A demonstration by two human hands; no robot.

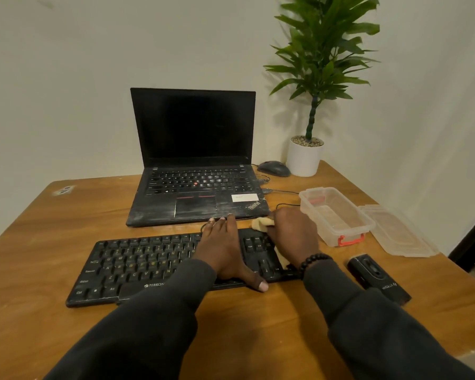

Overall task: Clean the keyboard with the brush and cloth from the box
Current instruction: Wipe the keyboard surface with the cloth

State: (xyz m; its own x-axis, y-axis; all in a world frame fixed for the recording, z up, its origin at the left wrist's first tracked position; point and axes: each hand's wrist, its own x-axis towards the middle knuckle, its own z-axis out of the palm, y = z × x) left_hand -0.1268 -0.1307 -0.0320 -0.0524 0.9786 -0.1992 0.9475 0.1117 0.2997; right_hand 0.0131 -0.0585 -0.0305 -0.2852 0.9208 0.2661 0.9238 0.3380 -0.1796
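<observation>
we are seeing the keyboard point(148, 264) lying on the desk point(39, 229), just in front of the open laptop point(195, 165). the left hand point(225, 253) is lying flat on the keyboard's middle-right part, fingers straight and reaching over the far edge, thumb sticking out past the near edge, gripping nothing. the right hand point(294, 234) is curling over the yellowish cloth point(261, 223) and pressing it on the keyboard's right end; cloth is poking out beyond the fingers at the far edge and again near the wrist. a beaded bracelet point(313, 263) is sitting on the right wrist. both arms are wearing dark sleeves. the clear box point(337, 215) with a red latch is standing open just right of the right hand, its lid point(395, 231) lying beside it on the right. a black device point(376, 278) is lying near the desk's right edge, in front of the lid. a mouse point(274, 168) and a potted plant point(305, 157) are sitting at the far right corner. we cannot make out the brush.
</observation>
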